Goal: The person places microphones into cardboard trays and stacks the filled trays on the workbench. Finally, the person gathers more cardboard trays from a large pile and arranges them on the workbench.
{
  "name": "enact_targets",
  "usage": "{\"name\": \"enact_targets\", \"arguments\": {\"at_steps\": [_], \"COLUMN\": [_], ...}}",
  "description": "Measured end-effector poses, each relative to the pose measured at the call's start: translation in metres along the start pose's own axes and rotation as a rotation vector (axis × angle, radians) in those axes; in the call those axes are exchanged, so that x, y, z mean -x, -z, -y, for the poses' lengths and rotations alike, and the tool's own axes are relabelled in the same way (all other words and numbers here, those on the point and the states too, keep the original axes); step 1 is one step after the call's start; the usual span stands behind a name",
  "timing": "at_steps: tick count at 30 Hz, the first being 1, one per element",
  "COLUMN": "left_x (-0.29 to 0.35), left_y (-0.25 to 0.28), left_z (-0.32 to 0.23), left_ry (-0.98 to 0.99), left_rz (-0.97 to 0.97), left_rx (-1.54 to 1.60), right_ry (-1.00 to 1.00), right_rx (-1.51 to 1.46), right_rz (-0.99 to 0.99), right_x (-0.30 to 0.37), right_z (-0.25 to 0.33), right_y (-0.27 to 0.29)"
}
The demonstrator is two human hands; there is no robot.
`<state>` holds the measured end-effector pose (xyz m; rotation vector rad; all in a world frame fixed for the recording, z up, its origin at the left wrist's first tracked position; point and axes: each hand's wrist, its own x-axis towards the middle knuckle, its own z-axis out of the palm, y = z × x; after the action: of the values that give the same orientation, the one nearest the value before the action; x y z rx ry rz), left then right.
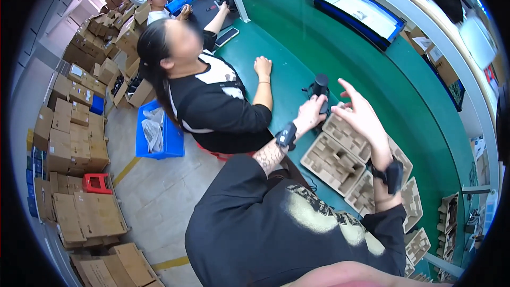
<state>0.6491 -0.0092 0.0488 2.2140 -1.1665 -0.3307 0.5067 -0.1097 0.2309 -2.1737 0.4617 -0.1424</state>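
Observation:
My left hand (312,112) grips a black device with a cylindrical top (321,82) that stands on the green bench (289,74); its exact kind does not show. My fingers hide part of its lower body. Just to the right, my right hand (363,118) is raised over the brown moulded-pulp trays (336,162), fingers spread and holding nothing. These trays have shaped hollows and lie in a row along the bench edge under my right forearm. A black band is strapped round each of my wrists.
A co-worker (212,90) sits close on my left, one hand resting on the bench. Beyond lie a phone (227,37) and more people. A blue bin (159,133) with plastic bags stands on the floor. Cardboard boxes (79,143) are stacked far left. A blue tray (358,16) sits across the bench.

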Motion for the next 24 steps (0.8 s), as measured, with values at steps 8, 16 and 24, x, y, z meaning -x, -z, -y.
{"name": "enact_targets", "arguments": {"at_steps": [8,16,24], "left_x": [0.027,0.045,0.086], "left_y": [0.019,0.051,0.108], "left_z": [0.026,0.043,0.033], "left_ry": [-0.031,-0.057,-0.204], "left_rz": [-0.001,-0.102,-0.340], "left_rx": [0.144,0.233,0.307], "right_ry": [0.106,0.023,-0.269], "right_rx": [0.433,-0.034,-0.902], "right_rz": [-0.180,-0.586,-0.721], "right_x": [-0.176,-0.144,0.010], "right_z": [-0.119,-0.108,-0.174], "right_y": [-0.086,-0.082,-0.057]}}
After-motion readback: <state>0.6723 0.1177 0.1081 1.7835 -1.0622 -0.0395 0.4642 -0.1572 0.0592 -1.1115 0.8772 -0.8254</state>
